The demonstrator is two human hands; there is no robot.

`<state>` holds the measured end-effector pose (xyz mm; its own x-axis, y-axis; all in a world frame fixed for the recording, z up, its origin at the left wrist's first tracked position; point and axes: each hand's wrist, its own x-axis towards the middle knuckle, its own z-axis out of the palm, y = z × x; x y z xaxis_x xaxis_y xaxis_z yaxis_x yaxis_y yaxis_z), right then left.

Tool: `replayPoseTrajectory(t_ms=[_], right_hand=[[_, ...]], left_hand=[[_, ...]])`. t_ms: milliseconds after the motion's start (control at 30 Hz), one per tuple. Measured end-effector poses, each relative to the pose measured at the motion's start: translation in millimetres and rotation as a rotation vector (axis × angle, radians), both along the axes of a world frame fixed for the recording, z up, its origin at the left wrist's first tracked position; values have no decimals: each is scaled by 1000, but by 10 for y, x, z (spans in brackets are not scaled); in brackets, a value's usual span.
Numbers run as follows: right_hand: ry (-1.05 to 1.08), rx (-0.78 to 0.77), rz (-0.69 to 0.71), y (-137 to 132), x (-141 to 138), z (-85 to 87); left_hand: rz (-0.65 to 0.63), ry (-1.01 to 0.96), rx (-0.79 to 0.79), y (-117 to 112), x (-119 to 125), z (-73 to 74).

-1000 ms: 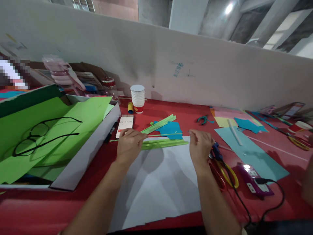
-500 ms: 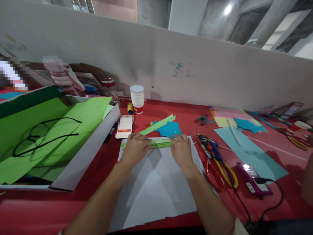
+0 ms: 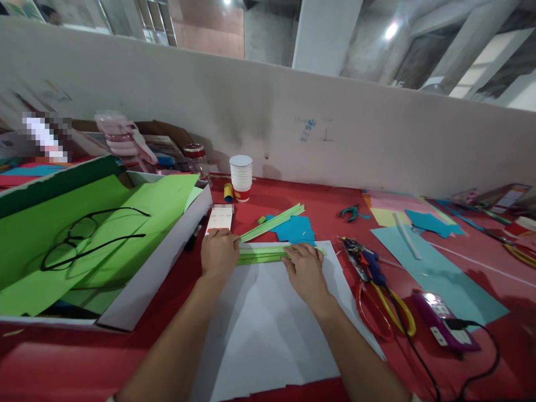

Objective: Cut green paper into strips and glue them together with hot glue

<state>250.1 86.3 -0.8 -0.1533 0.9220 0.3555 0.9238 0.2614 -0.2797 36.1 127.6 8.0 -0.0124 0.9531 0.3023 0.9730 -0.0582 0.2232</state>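
Note:
Light green paper strips (image 3: 263,255) lie side by side across the top of a white paper sheet (image 3: 268,324). My left hand (image 3: 220,255) is closed over their left end, its fingertips hidden from view. Toward the right end, my right hand (image 3: 307,274) grips the strips with bent fingers, thumb on the near edge; a short tip shows past the fingers. Just beyond, another bundle of green strips (image 3: 274,222) rests at a slant over blue paper pieces (image 3: 294,230). A phone (image 3: 220,219) lies behind my left hand.
An open box (image 3: 138,296) with green paper and glasses (image 3: 71,240) stands left. Paper cups (image 3: 241,181) are at the back. Pliers (image 3: 372,279), a purple device (image 3: 444,324) with a cable and a light blue sheet (image 3: 444,273) lie right. A low wall (image 3: 368,145) bounds the table.
My hands have moved farther apart along the green strips, so more of their length shows between them. The strips look more spread out. The view has tilted up slightly.

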Motion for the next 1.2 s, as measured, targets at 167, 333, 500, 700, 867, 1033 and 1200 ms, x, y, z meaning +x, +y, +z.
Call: replayPoseTrajectory(t_ms=[167,333,500,700,867,1033,1200], right_hand=[[86,59,-2,-11,2,62],[167,110,35,-19,-25,66],[314,133,111,-36,-49,71],[981,-250,26,-20,-88,88],[1584,-479,-49,88,8,204],[1626,-390,-28,181,11,229],[1453,-490,69,128,-214,125]], left_hand=[[15,29,59,-26,13,22],[-24,51,53,4,-2,-34],[-16,-96,154,-4,-4,12],[-199,-598,182,-62,26,117],[-372,-585,168,-113,47,212],[-520,-389,140,-189,62,260],[-608,-375,-25,-256,173,216]])
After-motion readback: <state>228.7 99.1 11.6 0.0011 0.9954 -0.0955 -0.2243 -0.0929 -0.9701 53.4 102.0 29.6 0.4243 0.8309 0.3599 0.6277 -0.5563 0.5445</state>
